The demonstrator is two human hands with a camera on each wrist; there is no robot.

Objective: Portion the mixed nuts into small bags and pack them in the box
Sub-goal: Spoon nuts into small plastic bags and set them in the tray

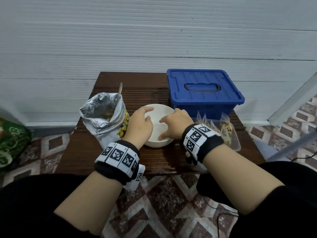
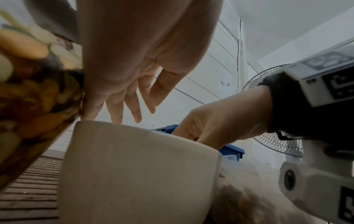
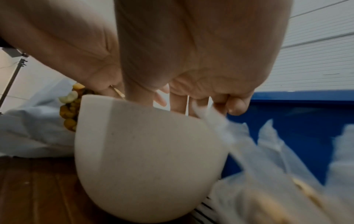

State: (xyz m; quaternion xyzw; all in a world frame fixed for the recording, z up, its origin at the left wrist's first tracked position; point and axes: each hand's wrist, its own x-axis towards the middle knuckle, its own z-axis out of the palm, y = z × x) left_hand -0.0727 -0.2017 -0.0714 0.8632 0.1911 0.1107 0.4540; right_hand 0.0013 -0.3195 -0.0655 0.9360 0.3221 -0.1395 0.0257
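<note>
**Item: mixed-nut portioning station, 2 hands at bowl**

Nut pouch, foil, stands open at worktop left with spoon inside, within scooping reach. White bowl centre, apparently empty. Left hand and right hand over the rim, fingers relaxed, grasping nothing. Filled small bags right. Blue box, lidded, behind.

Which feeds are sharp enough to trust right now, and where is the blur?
Head view: evenly lit and sharp on the bowl and blue box, edges bent by the wide lens. Left wrist view: nut bag is close and out of focus. Right wrist view: small bags smeared at lower right.
</note>
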